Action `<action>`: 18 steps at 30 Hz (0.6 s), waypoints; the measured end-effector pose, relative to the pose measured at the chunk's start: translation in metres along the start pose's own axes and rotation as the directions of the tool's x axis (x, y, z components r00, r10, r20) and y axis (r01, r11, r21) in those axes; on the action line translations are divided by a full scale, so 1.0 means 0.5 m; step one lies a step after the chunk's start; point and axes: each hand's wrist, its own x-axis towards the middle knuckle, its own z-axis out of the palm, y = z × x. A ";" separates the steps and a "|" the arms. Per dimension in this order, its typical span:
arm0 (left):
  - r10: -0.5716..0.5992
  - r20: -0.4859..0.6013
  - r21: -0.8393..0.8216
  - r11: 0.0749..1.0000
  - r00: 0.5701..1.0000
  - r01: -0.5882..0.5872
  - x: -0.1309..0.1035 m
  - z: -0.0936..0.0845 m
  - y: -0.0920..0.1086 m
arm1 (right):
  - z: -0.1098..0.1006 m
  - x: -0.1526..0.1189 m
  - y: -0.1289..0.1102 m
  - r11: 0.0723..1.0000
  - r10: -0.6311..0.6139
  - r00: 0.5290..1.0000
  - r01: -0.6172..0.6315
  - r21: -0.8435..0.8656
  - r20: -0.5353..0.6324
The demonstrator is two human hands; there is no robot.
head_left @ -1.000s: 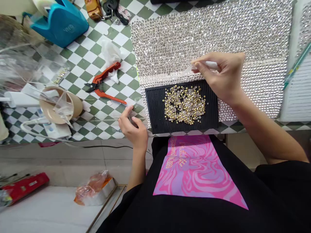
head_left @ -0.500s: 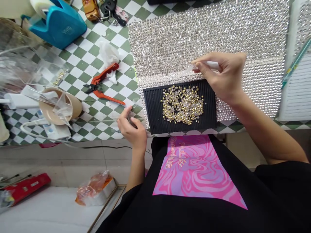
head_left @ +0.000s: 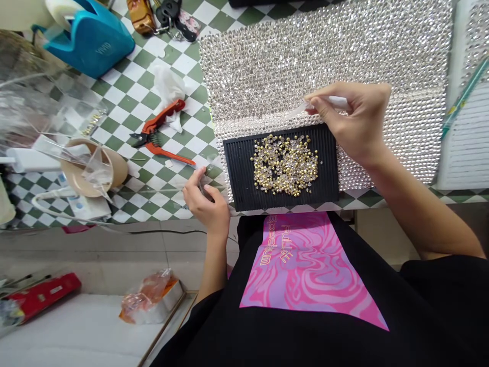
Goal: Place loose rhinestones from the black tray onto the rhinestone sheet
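My right hand [head_left: 357,120] pinches a slim white pen-like tool [head_left: 337,102]. Its pale tip points left, over the rhinestone-covered sheet [head_left: 324,56], along a paler strip between the rows. I cannot tell whether the tip touches the sheet. Just below lies a black ridged tray [head_left: 240,173] bearing a heap of loose gold and clear rhinestones [head_left: 286,165]. Left of the tray, my left hand [head_left: 206,201] rests at the table edge, thumb and index finger apart, with no held thing visible. Close to its fingertips is the handle of red-handled pruning shears [head_left: 162,130].
A blue tape dispenser [head_left: 89,38], keys [head_left: 170,15] and crumpled tissue [head_left: 168,84] lie on the checkered table [head_left: 191,145]. A tan cup [head_left: 118,171] with plastic scraps stands at left. To the right, a green pen [head_left: 466,97] lies on a lined sheet [head_left: 462,148].
The view has shifted very slightly. My right hand and the tool have moved a touch to the right over the sheet; my left hand stays in place.
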 end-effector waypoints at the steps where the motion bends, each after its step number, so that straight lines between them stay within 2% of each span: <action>1: -0.002 0.002 0.002 1.000 1.000 0.002 0.000 -0.001 0.001 | -0.001 0.000 0.000 1.000 0.007 1.000 -0.007 0.010 0.002; 15: -0.024 0.027 0.037 0.999 0.999 0.023 0.000 -0.003 0.003 | -0.012 -0.006 0.011 0.999 -0.023 1.000 0.024 0.037 -0.013; 18: -0.032 0.024 0.033 0.999 0.999 0.031 0.001 -0.002 0.004 | -0.015 -0.008 0.008 1.000 -0.019 1.000 0.019 -0.004 -0.006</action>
